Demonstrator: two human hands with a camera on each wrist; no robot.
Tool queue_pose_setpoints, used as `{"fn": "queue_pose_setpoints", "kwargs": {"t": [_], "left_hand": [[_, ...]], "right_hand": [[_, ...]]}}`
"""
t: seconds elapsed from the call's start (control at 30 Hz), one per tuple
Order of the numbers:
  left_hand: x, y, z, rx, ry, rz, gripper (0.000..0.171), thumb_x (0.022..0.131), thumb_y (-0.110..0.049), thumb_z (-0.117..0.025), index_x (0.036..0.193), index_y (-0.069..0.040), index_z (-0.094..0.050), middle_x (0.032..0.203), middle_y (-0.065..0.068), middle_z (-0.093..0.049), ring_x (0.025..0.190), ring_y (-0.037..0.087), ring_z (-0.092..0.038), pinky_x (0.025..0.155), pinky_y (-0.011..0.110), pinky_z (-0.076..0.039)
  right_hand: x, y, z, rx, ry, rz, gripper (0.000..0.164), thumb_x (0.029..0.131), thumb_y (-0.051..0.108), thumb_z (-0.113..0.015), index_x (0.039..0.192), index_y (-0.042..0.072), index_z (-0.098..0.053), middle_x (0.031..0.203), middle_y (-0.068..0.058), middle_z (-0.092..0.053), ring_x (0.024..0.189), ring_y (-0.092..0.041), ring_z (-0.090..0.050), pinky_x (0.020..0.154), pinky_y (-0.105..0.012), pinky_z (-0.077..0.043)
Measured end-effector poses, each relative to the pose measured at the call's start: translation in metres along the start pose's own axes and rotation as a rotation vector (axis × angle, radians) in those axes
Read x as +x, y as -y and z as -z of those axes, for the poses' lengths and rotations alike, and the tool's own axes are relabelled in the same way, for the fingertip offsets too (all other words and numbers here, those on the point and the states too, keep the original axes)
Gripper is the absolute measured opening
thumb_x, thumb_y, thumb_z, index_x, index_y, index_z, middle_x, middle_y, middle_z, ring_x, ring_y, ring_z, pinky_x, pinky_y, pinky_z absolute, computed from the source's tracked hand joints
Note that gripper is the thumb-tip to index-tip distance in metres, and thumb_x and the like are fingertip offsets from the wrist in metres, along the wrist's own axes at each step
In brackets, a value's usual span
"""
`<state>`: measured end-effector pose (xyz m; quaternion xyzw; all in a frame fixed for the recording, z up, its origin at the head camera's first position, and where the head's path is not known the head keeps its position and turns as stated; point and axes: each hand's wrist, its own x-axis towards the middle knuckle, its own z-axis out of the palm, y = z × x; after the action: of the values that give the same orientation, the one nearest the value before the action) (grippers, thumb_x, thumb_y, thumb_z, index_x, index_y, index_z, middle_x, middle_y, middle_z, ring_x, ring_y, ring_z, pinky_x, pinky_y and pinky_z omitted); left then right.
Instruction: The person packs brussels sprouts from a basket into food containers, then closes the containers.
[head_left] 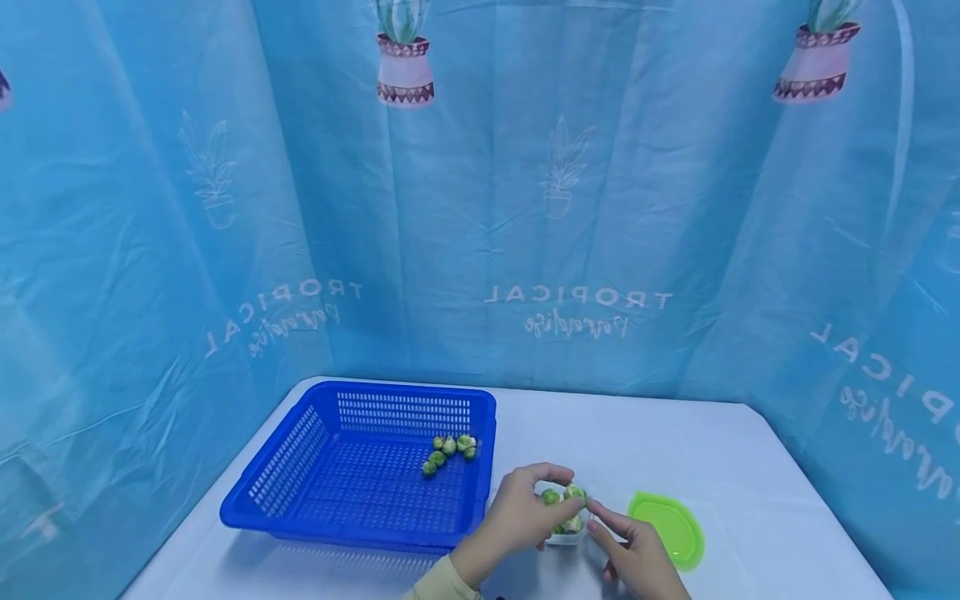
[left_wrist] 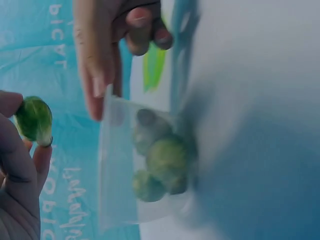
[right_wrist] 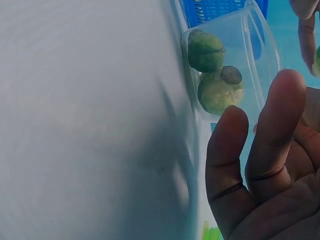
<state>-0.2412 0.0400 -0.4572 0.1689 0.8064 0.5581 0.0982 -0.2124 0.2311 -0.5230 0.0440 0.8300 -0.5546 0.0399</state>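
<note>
Left hand [head_left: 520, 510] pinching 1 Brussels sprout [left_wrist: 34, 120] above clear tub [left_wrist: 119, 200]
Right hand [head_left: 636, 553] is resting unclenched at its rim.

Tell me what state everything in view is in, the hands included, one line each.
Clear plastic container: open, upright, with round green Brussels sprouts inside.
Bright green plastic lid: off the container, lying flat.
Blue rectangular plastic basket: open-topped, holding several more sprouts.
Left hand: pinching a single green sprout above the container.
Right hand: at the container's side, holding no sprout.
</note>
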Motion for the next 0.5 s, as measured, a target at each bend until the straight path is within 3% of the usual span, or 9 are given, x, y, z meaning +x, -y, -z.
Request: {"fn": "queue_pose_setpoints", "kwargs": {"t": [0.27, 0.4, 0.5], "left_hand": [[-0.002, 0.017, -0.01, -0.018, -0.041, 0.036, 0.034, 0.082, -0.035, -0.072, 0.114, -0.025, -0.065, 0.103, -0.007, -0.069, 0.035, 0.013, -0.048, 0.033, 0.023, -0.037], [-0.001, 0.025, -0.012, -0.024, -0.058, 0.031, 0.031, 0.083, -0.032, -0.071, 0.113, -0.026, -0.065, 0.092, -0.007, -0.068, 0.034, 0.011, -0.048, 0.032, 0.021, -0.034], [-0.002, 0.03, -0.012, -0.018, -0.07, 0.036, 0.031, 0.082, -0.029, -0.071, 0.112, -0.025, -0.065, 0.071, -0.005, -0.065, 0.032, 0.01, -0.046, 0.031, 0.022, -0.035]], "right_hand": [[0.001, -0.001, -0.001, 0.002, -0.008, -0.007, 0.056, 0.086, 0.048, -0.062, 0.133, 0.017, -0.055, 0.132, -0.011, -0.058, 0.048, -0.018, -0.056, 0.047, -0.031, -0.048], [0.001, -0.001, -0.001, -0.001, -0.026, -0.006, 0.055, 0.086, 0.048, -0.062, 0.132, 0.017, -0.056, 0.131, -0.012, -0.059, 0.048, -0.019, -0.057, 0.047, -0.031, -0.048], [0.001, -0.001, -0.001, 0.014, -0.026, 0.0, 0.054, 0.086, 0.045, -0.063, 0.132, 0.017, -0.056, 0.133, -0.012, -0.057, 0.047, -0.019, -0.057, 0.047, -0.031, -0.049]]}}
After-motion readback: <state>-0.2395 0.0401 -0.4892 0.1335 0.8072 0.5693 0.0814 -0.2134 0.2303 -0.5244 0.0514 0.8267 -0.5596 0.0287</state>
